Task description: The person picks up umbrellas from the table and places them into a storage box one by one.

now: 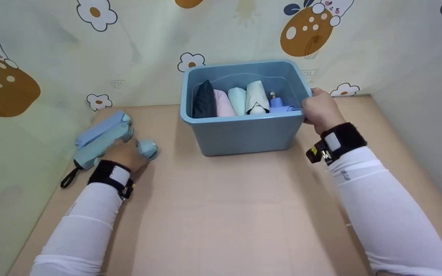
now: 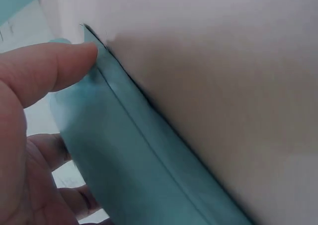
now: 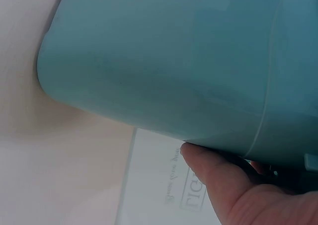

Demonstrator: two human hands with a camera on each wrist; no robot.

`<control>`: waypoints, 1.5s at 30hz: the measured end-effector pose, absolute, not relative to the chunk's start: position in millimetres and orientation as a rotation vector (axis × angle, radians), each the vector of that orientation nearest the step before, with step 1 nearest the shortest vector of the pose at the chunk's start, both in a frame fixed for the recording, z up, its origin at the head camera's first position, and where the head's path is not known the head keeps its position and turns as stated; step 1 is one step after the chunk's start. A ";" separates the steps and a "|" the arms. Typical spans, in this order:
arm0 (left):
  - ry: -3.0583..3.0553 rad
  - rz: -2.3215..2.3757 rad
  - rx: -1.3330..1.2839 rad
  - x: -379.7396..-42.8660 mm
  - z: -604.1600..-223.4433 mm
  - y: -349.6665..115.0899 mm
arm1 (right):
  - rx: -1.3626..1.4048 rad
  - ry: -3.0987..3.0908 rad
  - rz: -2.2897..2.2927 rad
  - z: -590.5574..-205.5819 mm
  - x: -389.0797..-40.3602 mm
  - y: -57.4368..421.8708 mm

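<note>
At the left of the table, my left hand (image 1: 127, 155) holds a teal folded umbrella (image 1: 148, 149), whose end sticks out to the right of the hand. In the left wrist view, the thumb (image 2: 74, 61) lies on the teal fabric (image 2: 129, 150) and the fingers curl under it. Beside this hand lie a grey-teal folded umbrella (image 1: 104, 143) with a black wrist strap (image 1: 69, 178) and a light blue one (image 1: 100, 129). My right hand (image 1: 322, 111) grips the right rim of a blue plastic bin (image 1: 244, 136); in the right wrist view the thumb (image 3: 213, 168) touches its side.
Inside the bin, rolled bundles stand in a row: black (image 1: 204, 100), pink (image 1: 224, 103), mint (image 1: 237, 100), pale green (image 1: 257, 97) and blue (image 1: 278, 105). A patterned cloth (image 1: 148, 46) hangs behind the beige table (image 1: 221, 214) and at both sides.
</note>
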State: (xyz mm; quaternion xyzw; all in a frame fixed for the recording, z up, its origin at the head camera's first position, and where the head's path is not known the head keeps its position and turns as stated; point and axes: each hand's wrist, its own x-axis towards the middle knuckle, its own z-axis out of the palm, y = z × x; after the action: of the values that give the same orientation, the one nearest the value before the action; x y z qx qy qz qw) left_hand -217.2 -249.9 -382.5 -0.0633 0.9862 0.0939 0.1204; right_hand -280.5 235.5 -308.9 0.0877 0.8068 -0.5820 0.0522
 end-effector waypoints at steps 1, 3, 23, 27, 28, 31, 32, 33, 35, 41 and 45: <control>2.880 0.268 -0.186 -217.8 -383.6 -246.7 | 0.266 2.449 -1.773 -309.0 -280.6 235.5; 2.878 0.258 -0.196 -219.1 -385.8 -241.4 | 0.265 2.448 -1.775 -308.9 -280.5 235.4; 3.066 0.416 -0.130 -219.3 -380.3 -223.4 | 0.260 2.462 -1.769 -309.1 -278.0 233.5; 3.107 0.500 -0.131 -217.5 -364.6 -223.2 | 0.253 2.462 -1.777 -309.4 -277.9 233.4; 3.123 0.523 -0.124 -217.1 -359.5 -222.5 | 0.253 2.463 -1.777 -309.5 -277.9 233.6; 3.188 0.566 -0.084 -215.7 -340.3 -216.5 | 0.256 2.463 -1.780 -309.6 -277.9 233.9; 3.213 0.577 -0.071 -215.0 -333.0 -213.2 | 0.258 2.465 -1.781 -309.6 -277.8 234.1; 3.238 0.587 -0.059 -214.0 -325.7 -209.5 | 0.259 2.466 -1.779 -309.7 -278.0 234.6; 3.291 0.614 -0.029 -211.8 -310.7 -200.1 | 0.258 2.462 -1.782 -309.7 -277.9 234.9; 3.464 0.709 0.152 -206.4 -275.6 -165.8 | 0.262 2.458 -1.781 -309.5 -278.4 235.9; 3.529 0.742 0.328 -205.6 -263.3 -140.8 | 0.270 2.460 -1.770 -309.1 -278.8 236.2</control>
State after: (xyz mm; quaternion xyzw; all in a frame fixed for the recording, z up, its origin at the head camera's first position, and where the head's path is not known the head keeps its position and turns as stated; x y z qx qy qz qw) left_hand -205.6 -140.8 -263.3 0.0880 0.9467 0.1989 -0.2375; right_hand -278.8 236.2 -309.1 0.0887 0.8075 -0.5810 0.0492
